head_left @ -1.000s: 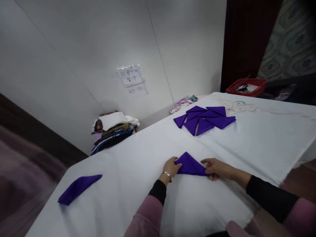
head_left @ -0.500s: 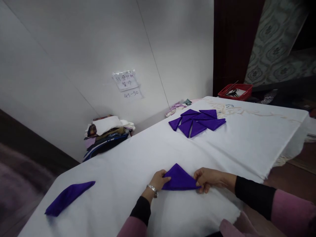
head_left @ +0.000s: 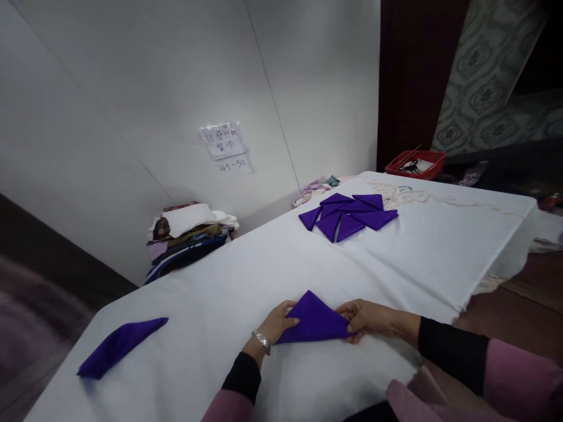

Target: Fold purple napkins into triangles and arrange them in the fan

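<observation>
Between my hands, a purple cloth napkin (head_left: pixel 311 319) is folded into a triangle, its peak pointing away from me. My left hand (head_left: pixel 278 321) grips its left corner, thumb on top; a silver bracelet circles that wrist. At the right corner, my right hand (head_left: pixel 358 319) pinches the fabric between thumb and fingers. Farther back on the table, several folded purple triangles (head_left: pixel 352 214) lie in an overlapping cluster. Another folded purple napkin (head_left: pixel 121 346), long and narrow, rests by itself at the left.
A white cloth covers the table (head_left: pixel 211 328). Stacked clothes (head_left: pixel 189 240) stand against the wall at the left edge. Crumpled fabric (head_left: pixel 313 192) lies behind the cluster. A red basket (head_left: pixel 417 164) sits beyond the far end. Paper signs (head_left: pixel 224 143) hang on the wall.
The napkin between my hands has shifted slightly left, with the left hand moving a little left and down. Both hands keep their hold. The view has turned slightly.
</observation>
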Motion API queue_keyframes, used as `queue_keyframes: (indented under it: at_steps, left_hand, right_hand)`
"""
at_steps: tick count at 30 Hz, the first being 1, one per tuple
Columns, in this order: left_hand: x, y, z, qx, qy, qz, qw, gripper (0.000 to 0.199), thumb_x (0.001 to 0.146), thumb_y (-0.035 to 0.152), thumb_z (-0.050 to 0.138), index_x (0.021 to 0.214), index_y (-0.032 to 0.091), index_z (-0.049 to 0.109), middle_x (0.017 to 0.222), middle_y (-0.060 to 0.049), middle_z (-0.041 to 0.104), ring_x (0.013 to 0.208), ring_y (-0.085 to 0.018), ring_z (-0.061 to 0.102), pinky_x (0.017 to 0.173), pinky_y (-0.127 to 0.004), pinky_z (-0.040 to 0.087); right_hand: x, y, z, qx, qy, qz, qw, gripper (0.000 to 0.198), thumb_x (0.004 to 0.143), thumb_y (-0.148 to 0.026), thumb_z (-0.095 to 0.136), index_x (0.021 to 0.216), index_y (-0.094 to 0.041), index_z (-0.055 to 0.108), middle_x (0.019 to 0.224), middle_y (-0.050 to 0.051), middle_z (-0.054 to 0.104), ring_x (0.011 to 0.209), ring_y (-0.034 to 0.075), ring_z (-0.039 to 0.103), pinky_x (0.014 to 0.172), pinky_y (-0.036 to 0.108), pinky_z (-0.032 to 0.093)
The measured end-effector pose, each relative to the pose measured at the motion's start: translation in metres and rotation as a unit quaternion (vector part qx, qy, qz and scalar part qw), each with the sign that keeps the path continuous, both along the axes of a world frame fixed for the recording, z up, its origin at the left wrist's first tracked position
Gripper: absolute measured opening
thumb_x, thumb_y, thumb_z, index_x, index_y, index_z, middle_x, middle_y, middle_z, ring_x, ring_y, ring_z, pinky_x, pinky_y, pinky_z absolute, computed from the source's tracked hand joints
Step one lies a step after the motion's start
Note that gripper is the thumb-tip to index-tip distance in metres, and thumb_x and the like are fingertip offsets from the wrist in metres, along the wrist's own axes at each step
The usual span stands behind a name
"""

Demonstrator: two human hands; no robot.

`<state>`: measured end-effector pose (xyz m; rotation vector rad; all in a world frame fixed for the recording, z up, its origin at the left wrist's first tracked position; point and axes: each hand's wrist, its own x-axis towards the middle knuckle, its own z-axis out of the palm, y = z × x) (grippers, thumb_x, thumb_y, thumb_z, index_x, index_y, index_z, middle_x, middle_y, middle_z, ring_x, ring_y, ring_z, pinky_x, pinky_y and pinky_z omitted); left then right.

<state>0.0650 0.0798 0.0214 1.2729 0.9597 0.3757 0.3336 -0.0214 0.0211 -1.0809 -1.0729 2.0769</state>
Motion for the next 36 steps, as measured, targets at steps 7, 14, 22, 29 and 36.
queue_keyframes:
  at_steps: [7, 14, 22, 29, 36]
  left_hand:
    - [0.009, 0.003, 0.009, 0.059, 0.029, 0.02, 0.998, 0.044, 0.056, 0.026, 0.076, 0.097, 0.017, 0.061, 0.091, -0.004, 0.068, 0.082, -0.017, 0.062, 0.078, -0.03, 0.047]
    - [0.026, -0.004, -0.007, 0.045, 0.068, 0.126, 0.989, 0.058, 0.061, 0.013, 0.072, 0.116, 0.015, 0.052, 0.082, -0.004, 0.068, 0.069, -0.014, 0.063, 0.068, -0.027, 0.05]
    - [0.036, -0.007, -0.007, 0.036, 0.134, 0.135, 0.981, 0.082, 0.062, 0.007, 0.069, 0.135, 0.01, 0.031, 0.076, -0.001, 0.064, 0.063, -0.013, 0.06, 0.062, -0.023, 0.048]
    - [0.097, -0.002, -0.002, 0.075, 0.056, 0.139, 0.986, 0.083, 0.064, 0.006, 0.067, 0.137, 0.014, 0.03, 0.079, -0.001, 0.063, 0.063, -0.012, 0.058, 0.061, -0.023, 0.047]
    - [0.188, 0.034, 0.006, 0.202, 0.112, 0.08, 0.97, 0.074, 0.069, 0.004, 0.061, 0.137, 0.014, 0.033, 0.105, -0.009, 0.063, 0.079, -0.014, 0.06, 0.073, -0.024, 0.047]
  right_hand:
    - [0.011, 0.014, 0.002, 0.031, -0.081, -0.001, 0.996, 0.035, 0.06, -0.018, 0.066, 0.094, -0.014, 0.065, 0.07, 0.0, 0.067, 0.059, 0.011, 0.061, 0.062, 0.023, 0.05]
    - [0.024, 0.044, -0.005, 0.134, -0.207, -0.112, 0.963, 0.026, 0.065, -0.018, 0.06, 0.091, -0.012, 0.061, 0.064, 0.0, 0.064, 0.051, 0.009, 0.055, 0.049, 0.02, 0.043]
    - [0.024, 0.045, -0.01, 0.135, -0.202, -0.191, 0.951, 0.028, 0.068, -0.017, 0.059, 0.096, -0.012, 0.057, 0.066, 0.001, 0.064, 0.057, 0.011, 0.058, 0.051, 0.021, 0.044]
    - [0.077, 0.046, -0.004, 0.118, -0.206, -0.283, 0.929, 0.027, 0.062, -0.017, 0.064, 0.088, -0.015, 0.062, 0.065, 0.0, 0.065, 0.058, 0.012, 0.059, 0.049, 0.02, 0.044]
    - [0.152, 0.046, 0.012, 0.101, -0.205, -0.4, 0.888, 0.022, 0.062, -0.014, 0.068, 0.084, -0.016, 0.062, 0.069, 0.002, 0.065, 0.063, 0.013, 0.062, 0.054, 0.021, 0.046]
